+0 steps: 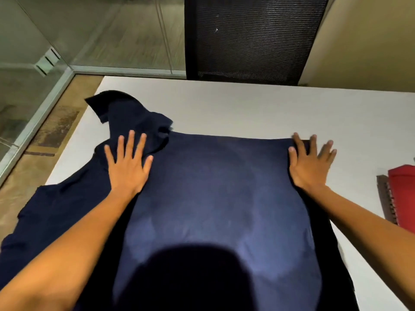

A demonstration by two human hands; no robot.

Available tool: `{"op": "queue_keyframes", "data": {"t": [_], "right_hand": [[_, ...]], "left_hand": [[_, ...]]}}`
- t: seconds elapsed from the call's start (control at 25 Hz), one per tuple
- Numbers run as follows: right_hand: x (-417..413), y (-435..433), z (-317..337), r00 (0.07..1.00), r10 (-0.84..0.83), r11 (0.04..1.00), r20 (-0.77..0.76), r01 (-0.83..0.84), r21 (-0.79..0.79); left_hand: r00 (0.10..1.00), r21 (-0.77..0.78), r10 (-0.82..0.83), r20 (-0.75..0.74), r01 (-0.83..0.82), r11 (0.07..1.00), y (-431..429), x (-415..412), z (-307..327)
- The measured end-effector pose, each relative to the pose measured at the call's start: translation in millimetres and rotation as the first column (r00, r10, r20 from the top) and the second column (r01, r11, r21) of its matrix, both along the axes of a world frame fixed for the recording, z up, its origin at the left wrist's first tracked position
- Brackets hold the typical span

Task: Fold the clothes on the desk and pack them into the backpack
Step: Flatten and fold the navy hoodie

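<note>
Now your shirt (213, 187) lies spread over the near left part of the desk (247, 108), its body flat in front of you and a bunched part reaching toward the left edge. Your left hand (128, 167) presses flat on the cloth beside that bunched part, fingers straight and spread apart. Your right hand (310, 164) presses the shirt's far right corner, fingers splayed too, tips reaching onto bare desk. A red item (402, 194) sits at the right edge, apart from the shirt. A chair (251, 37) stands behind the far edge.
</note>
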State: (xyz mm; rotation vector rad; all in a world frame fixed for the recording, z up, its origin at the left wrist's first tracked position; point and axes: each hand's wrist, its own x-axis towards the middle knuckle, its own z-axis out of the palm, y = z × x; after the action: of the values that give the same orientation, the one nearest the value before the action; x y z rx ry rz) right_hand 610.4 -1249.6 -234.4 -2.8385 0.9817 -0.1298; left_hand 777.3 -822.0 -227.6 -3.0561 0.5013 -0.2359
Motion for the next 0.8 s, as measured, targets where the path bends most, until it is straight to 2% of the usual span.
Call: {"op": "queue_keyframes", "data": {"t": [0.04, 0.08, 0.12, 0.16, 0.24, 0.32, 0.44, 0.6, 0.8], "right_hand": [[0, -4, 2, 0.998, -0.067, 0.997, -0.001, 0.067, 0.035], [2, -2, 5, 0.998, -0.06, 0.998, 0.031, 0.059, 0.02], [4, 6, 11, 0.996, 0.028, 1.0, 0.084, -0.026, -0.017], [6, 21, 16, 0.977, 0.163, 0.987, 0.136, -0.16, -0.033], [7, 56, 17, 0.896, 0.414, 0.908, 0.159, -0.418, -0.004], [4, 81, 6, 0.855, 0.516, 0.856, 0.051, -0.517, 0.016], [3, 73, -7, 0.908, 0.41, 0.911, -0.08, -0.413, -0.018], [13, 51, -4, 0.936, 0.348, 0.937, -0.056, -0.349, -0.009], [12, 37, -4, 0.94, 0.341, 0.94, -0.023, -0.34, 0.018]], "left_hand": [[0.998, -0.052, 0.063, -0.01, -0.063, 0.997, -3, 7, 0], [0.994, -0.105, 0.11, 0.001, -0.11, 0.988, -11, 8, 2], [0.992, -0.147, 0.125, 0.035, -0.119, 0.982, -22, 5, 4], [0.993, -0.169, 0.091, 0.079, -0.076, 0.983, -35, -4, 4], [0.99, -0.159, -0.083, 0.11, 0.1, 0.982, -60, -24, 2], [0.98, -0.161, -0.189, 0.059, 0.196, 0.967, -70, -34, -4], [0.981, -0.166, -0.194, 0.004, 0.192, 0.967, -68, -34, -6], [0.951, -0.126, -0.31, -0.006, 0.307, 0.943, -75, -59, -7], [0.985, -0.104, -0.167, -0.051, 0.161, 0.981, -77, -69, -14]]}}
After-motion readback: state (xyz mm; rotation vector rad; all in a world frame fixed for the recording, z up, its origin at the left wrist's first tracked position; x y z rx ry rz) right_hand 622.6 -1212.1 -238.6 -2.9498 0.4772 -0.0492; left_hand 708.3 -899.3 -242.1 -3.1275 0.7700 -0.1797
